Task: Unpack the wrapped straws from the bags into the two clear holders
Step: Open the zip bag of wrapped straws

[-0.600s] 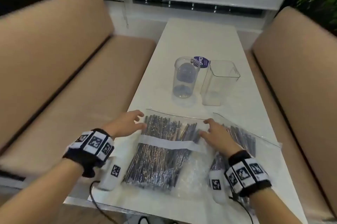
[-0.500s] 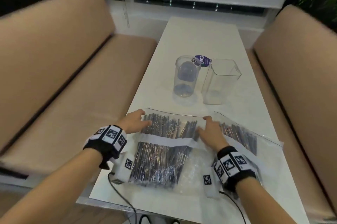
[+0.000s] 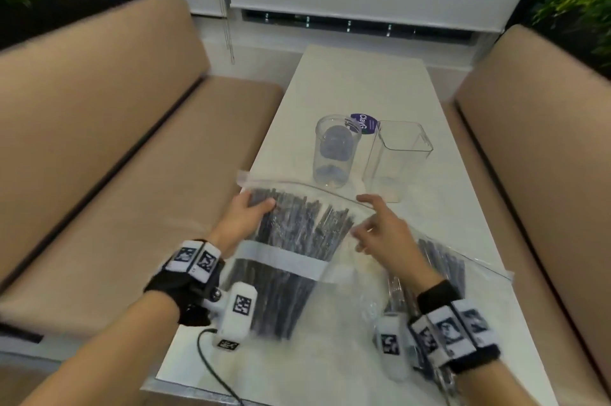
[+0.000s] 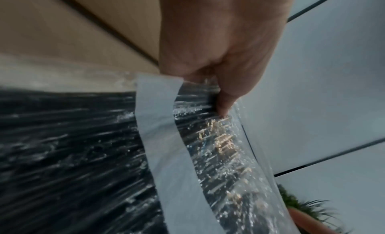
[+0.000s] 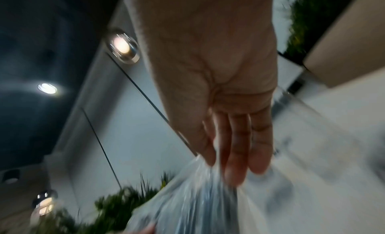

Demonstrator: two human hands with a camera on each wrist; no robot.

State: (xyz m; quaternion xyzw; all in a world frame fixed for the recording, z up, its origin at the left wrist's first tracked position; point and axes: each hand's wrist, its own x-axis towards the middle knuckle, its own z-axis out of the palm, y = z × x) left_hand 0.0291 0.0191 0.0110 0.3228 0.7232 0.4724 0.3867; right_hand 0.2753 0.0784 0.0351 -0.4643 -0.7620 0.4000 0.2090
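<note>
A clear zip bag (image 3: 297,233) full of dark wrapped straws, with a white band across it, is tilted up off the white table (image 3: 357,81). My left hand (image 3: 259,205) grips the bag's upper left edge; in the left wrist view the left hand (image 4: 216,95) pinches the plastic of the bag (image 4: 208,147). At the upper right edge my right hand (image 3: 367,223) pinches the film, and the right wrist view shows this right hand (image 5: 225,161) with thumb and fingers on the bag (image 5: 193,201). A second bag of straws (image 3: 443,263) lies flat at the right. Behind stand a round clear holder (image 3: 334,154) and a square clear holder (image 3: 396,164), both without straws.
A purple round label (image 3: 363,123) lies behind the round holder. Tan sofas (image 3: 109,157) flank the narrow table on both sides. A cable (image 3: 211,369) hangs from my left wrist camera over the table's near edge.
Both hands went from resting flat on the bag to gripping its far edge. The bag's far end has risen off the table towards the holders.
</note>
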